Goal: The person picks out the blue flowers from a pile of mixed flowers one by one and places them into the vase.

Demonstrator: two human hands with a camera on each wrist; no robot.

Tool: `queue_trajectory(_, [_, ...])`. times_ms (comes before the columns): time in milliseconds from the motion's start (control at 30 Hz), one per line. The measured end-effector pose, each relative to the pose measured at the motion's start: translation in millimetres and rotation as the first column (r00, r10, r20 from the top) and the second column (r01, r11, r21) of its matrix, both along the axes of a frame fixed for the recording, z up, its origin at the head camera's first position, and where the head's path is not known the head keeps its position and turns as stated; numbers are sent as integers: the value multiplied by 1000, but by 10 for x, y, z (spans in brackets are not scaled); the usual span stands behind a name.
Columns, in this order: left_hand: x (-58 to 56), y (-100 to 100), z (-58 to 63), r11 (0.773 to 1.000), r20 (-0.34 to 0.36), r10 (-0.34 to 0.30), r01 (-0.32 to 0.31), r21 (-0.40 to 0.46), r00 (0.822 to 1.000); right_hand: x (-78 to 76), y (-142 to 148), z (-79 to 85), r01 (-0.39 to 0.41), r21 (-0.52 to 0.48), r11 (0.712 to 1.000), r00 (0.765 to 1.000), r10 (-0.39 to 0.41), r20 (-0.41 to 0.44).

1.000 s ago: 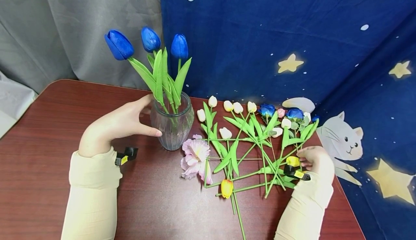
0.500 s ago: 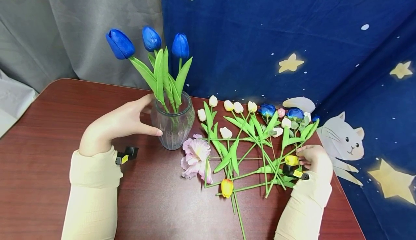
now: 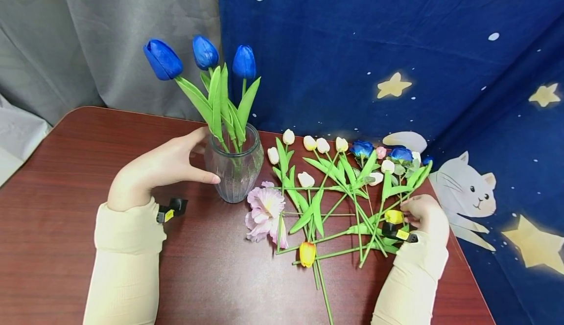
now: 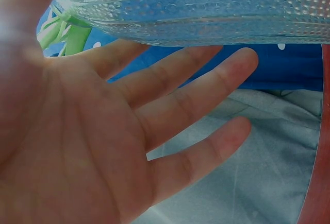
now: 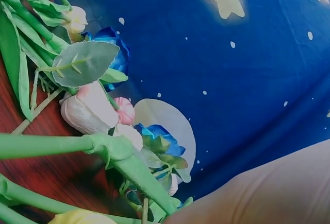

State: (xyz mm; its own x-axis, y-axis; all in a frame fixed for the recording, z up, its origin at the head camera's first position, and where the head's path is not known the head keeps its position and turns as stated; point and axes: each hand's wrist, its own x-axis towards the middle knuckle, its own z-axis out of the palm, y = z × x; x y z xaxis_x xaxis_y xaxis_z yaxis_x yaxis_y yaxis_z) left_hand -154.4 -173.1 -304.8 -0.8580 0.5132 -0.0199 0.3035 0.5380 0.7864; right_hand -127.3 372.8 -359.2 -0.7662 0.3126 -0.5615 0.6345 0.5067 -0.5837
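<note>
A ribbed clear glass vase stands upright with several blue tulips in it. My left hand holds the vase from the left, thumb in front and other fingers reaching behind. In the left wrist view those fingers are spread, some tips hidden behind the glass. My right hand reaches down among the flowers at the right, beside a yellow tulip. Its fingertips are by thin stems below a blue rose; whether they pinch one is hidden. In the right wrist view only part of the hand shows.
White tulips with crossing green stems lie across the table. A pink ruffled flower lies near the vase's foot, an orange-yellow tulip nearer the front. Behind hang a grey curtain and a blue starry one.
My right hand has shifted slightly left and away from me, and the yellow tulip beside it has moved a little the same way. The left hand and vase stay practically still.
</note>
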Motion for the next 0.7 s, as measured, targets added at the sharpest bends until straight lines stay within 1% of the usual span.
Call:
queue_trajectory(133, [2, 3, 0, 1000, 6, 4, -4, -2, 1000, 5, -8, -4, -1, 30, 1000, 1000, 2, -24])
queue_trajectory(367, [5, 13, 18, 1000, 16, 11, -11, -20, 1000, 10, 0, 21, -31, 62, 998, 999, 33, -32])
queue_trajectory(700, [9, 15, 24, 1000, 7, 5, -5, -17, 1000, 31, -43, 136, -68, 116, 991, 993, 79, -93])
